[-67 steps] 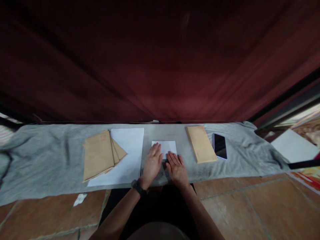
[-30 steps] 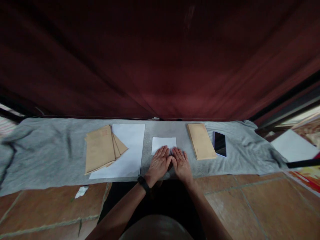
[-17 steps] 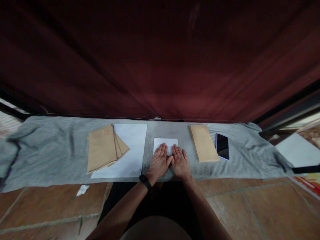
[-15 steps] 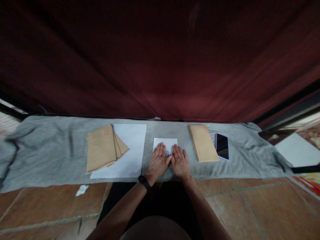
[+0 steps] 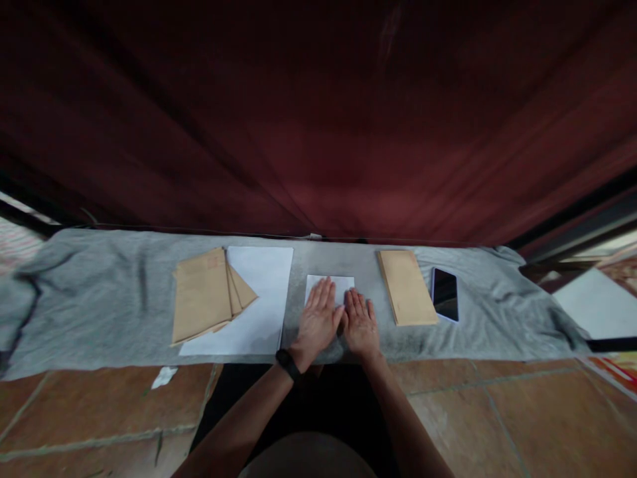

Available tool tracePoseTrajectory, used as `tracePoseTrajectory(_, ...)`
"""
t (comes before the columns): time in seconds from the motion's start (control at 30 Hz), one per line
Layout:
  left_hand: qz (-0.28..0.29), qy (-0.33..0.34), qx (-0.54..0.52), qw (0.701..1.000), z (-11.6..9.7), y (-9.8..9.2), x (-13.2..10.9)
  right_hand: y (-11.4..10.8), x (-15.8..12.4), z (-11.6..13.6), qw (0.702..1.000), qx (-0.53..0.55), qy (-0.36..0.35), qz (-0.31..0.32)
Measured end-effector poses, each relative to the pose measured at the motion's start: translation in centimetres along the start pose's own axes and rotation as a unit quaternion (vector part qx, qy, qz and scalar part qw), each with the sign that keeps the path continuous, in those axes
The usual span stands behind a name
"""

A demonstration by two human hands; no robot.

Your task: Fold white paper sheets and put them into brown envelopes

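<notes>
A small white folded-looking sheet of paper (image 5: 343,283) lies flat on the grey cloth (image 5: 114,299) in front of me. My left hand (image 5: 318,318) rests palm down across its left and middle part, fingers stretched out. On its lower right edge lies my right hand (image 5: 361,325), also flat with fingers extended. The two thumbs are close together, and the lower edge of the paper is hidden under the hands. A dark band (image 5: 287,364) circles my left wrist.
To the left, several brown envelopes (image 5: 202,292) lie fanned over large white paper (image 5: 263,292). A stack of brown envelopes (image 5: 408,289) sits to the right, beside a phone (image 5: 444,294). A dark red curtain (image 5: 318,133) hangs behind. Crumpled white paper (image 5: 164,377) lies on the tiled floor.
My left hand has slid slightly up and to the right over the white paper. My right hand stays nearly in place on its lower right edge.
</notes>
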State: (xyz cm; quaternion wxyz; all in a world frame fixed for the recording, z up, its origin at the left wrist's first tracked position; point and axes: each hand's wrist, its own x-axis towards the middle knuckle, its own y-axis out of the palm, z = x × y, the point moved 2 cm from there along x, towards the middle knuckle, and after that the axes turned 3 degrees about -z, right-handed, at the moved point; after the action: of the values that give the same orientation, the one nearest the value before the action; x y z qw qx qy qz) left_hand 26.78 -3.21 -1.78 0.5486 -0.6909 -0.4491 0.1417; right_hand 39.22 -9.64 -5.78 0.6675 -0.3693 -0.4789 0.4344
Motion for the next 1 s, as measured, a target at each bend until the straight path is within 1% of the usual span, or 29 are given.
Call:
tracePoseTrajectory(0.07, 0.046, 0.072, -0.032, 0.996, -1.9, 0.9, 1.0, 0.1, -0.1, 0.0, 1.0, 0.004, -0.015, 0.01)
tracePoseTrajectory(0.13, 0.074, 0.092, -0.048, 0.992, -3.1, 2.1, 2.0, 0.3, -0.3, 0.0, 1.0, 0.01, -0.024, 0.011)
tracePoseTrajectory(0.23, 0.08, 0.069, -0.044, 0.993, -3.5, 3.7, 3.0, 0.6, -0.3, 0.0, 1.0, 0.011, -0.015, 0.002)
tracePoseTrajectory(0.3, 0.068, 0.052, -0.034, 0.996, -3.1, 4.3, 3.3, 0.7, -0.2, 0.0, 1.0, 0.004, -0.019, 0.007)
tracePoseTrajectory(0.37, 0.06, 0.043, -0.019, 0.997, -2.3, 4.5, 3.2, 0.6, -0.2, 0.0, 1.0, -0.007, -0.025, 0.011)
tracePoseTrajectory(0.5, 0.056, 0.03, 0.028, 0.998, -0.3, 3.9, 2.2, 0.2, -0.1, 0.0, 0.999, -0.023, -0.023, -0.004)
tracePoseTrajectory(0.63, 0.028, 0.003, 0.077, 0.997, 2.0, 2.8, 0.8, 0.1, 0.0, 0.1, 0.999, -0.026, -0.015, -0.016)
tracePoseTrajectory(0.73, 0.013, -0.016, 0.102, 0.995, 3.3, 2.1, -0.1, 0.0, 0.1, 0.2, 1.0, -0.014, -0.006, -0.016)
tracePoseTrajectory(0.87, 0.002, -0.024, 0.115, 0.993, 3.8, 1.7, -0.7, -0.3, 1.0, 0.3, 1.0, 0.009, 0.013, -0.008)
tracePoseTrajectory(1.0, -0.004, -0.011, 0.11, 0.994, 3.7, 1.4, -0.7, -0.5, 3.0, 1.0, 0.999, 0.034, -0.026, 0.025)
